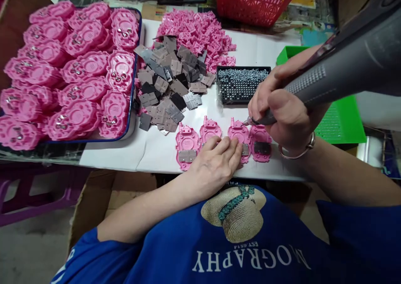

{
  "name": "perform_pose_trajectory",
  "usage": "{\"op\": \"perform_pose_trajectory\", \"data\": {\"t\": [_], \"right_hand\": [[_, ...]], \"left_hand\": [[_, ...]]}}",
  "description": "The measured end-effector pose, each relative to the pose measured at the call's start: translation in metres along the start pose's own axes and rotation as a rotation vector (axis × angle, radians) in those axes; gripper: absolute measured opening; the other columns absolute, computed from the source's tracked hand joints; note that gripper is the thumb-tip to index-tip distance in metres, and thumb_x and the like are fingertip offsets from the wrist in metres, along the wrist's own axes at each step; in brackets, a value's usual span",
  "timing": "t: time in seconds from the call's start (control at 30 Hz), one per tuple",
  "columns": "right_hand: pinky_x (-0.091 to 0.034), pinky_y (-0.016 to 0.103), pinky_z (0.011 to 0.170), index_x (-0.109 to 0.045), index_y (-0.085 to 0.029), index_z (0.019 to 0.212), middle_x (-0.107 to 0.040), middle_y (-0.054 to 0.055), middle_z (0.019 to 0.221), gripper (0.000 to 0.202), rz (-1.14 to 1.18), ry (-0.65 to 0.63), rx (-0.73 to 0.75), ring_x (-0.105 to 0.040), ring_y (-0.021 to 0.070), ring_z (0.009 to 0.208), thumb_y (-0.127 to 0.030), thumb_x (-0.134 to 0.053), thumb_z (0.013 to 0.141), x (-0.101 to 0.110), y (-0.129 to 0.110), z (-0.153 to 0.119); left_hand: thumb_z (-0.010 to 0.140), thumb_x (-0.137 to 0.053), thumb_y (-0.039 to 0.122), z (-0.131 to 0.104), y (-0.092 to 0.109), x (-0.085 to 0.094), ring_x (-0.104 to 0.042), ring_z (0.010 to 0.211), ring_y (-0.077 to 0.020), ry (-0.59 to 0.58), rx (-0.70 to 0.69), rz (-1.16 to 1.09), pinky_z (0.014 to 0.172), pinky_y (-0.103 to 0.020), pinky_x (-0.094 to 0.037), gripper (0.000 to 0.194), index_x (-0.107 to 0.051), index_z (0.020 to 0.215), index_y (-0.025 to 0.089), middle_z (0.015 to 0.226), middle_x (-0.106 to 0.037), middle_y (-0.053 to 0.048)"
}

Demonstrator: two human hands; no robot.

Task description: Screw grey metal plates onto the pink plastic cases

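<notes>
Several pink plastic shells (188,138) lie in a row at the table's front edge. Most show a small metal plate (187,155) on the lower half; one plate (262,148) looks dark. My left hand (219,161) rests flat across the middle shells, its fingers stretched out and partly covering them. In my right hand (286,108) is a grey electric screwdriver (332,73), held slanting down to the left. Its bit (248,121) is at the upper part of a middle shell (234,129); whether a screw sits under the tip is too small to tell.
A blue-rimmed tray (136,67) of stacked pink shells stands left. Loose metal plates (171,85) and small pink parts (197,33) are heaped at the centre. Behind the shells sits a black screw box (243,102). A green tray (351,121) is right, a red basket (257,2) behind.
</notes>
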State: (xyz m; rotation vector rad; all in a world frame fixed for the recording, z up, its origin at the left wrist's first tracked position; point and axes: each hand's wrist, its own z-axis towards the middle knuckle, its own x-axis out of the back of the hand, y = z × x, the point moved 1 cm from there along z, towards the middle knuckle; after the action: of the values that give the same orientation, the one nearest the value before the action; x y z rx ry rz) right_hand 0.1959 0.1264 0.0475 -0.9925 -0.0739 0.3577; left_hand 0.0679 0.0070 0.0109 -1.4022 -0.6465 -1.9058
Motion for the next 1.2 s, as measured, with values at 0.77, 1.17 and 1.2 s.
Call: {"op": "perform_pose_trajectory", "data": {"t": [0.77, 1.17, 1.2], "right_hand": [[-0.033, 0.028, 0.041, -0.057, -0.033, 0.095, -0.040, -0.006, 0.059, 0.030, -0.078, 0.213, 0.127, -0.040, 0.0088, 0.042, -0.046, -0.075, 0.074, 0.043, 0.026, 0.061], [-0.030, 0.031, 0.044, -0.050, -0.033, 0.096, -0.046, -0.007, 0.062, 0.042, -0.140, 0.241, 0.069, -0.035, 0.0084, 0.044, -0.058, -0.073, 0.071, 0.051, 0.037, 0.058], [-0.030, 0.031, 0.045, -0.050, -0.033, 0.096, -0.047, -0.006, 0.063, 0.042, -0.154, 0.237, 0.055, -0.035, 0.0087, 0.045, -0.058, -0.073, 0.071, 0.051, 0.037, 0.057]], "left_hand": [[0.097, -0.058, 0.033, -0.041, -0.020, 0.021, -0.064, 0.111, -0.0268, 0.041, 0.114, 0.041, 0.100, -0.046, -0.047, 0.035, -0.064, 0.122, 0.009, 0.125, -0.069, -0.012], [0.098, -0.050, 0.014, -0.022, -0.014, 0.007, -0.064, 0.109, -0.0252, 0.063, 0.030, 0.029, 0.094, -0.043, -0.046, 0.029, -0.065, 0.122, 0.008, 0.127, -0.068, -0.013], [0.098, -0.049, 0.013, -0.021, -0.014, 0.006, -0.064, 0.109, -0.0250, 0.068, 0.026, 0.025, 0.094, -0.043, -0.046, 0.029, -0.065, 0.122, 0.007, 0.127, -0.068, -0.013]]}}
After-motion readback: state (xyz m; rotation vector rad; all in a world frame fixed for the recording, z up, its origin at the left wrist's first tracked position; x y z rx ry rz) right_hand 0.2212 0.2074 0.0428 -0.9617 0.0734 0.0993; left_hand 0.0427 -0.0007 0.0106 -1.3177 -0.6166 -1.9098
